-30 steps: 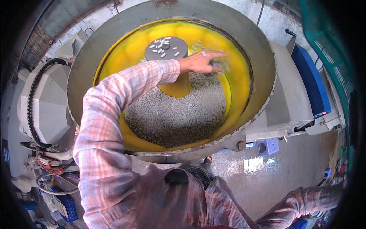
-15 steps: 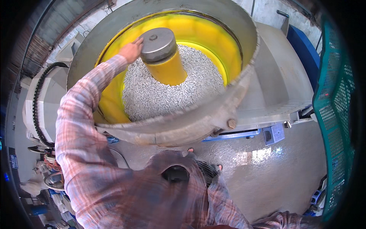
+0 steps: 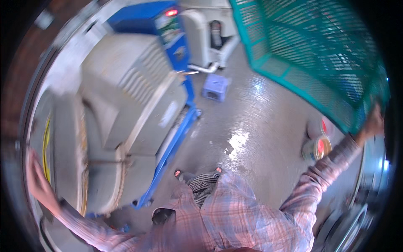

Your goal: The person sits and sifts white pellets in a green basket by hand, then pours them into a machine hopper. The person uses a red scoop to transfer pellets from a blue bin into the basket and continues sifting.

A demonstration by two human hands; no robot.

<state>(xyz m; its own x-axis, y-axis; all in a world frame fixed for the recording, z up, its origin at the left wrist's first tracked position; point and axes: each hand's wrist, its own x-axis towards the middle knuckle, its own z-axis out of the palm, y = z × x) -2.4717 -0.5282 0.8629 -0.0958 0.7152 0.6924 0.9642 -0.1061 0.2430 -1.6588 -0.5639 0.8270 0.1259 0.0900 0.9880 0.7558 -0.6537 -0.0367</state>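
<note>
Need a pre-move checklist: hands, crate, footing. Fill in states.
1. Right hand on crate: ok, at its edge; firmness of grip blurred.
2. Left hand free: ok, fingers extended, nothing visible held.
3. Buckets clear of crate: cannot tell; they appear close to its lower edge.
4. Floor dry: cannot tell; it shines, maybe just reflections.
5. Toes covered: not ok, they show bare.

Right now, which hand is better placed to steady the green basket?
The right hand, I'd judge: it is at the edge of the green basket and appears to grip it, though blurred. The left hand is across the view beside the large grey bowl, away from the basket.
</note>
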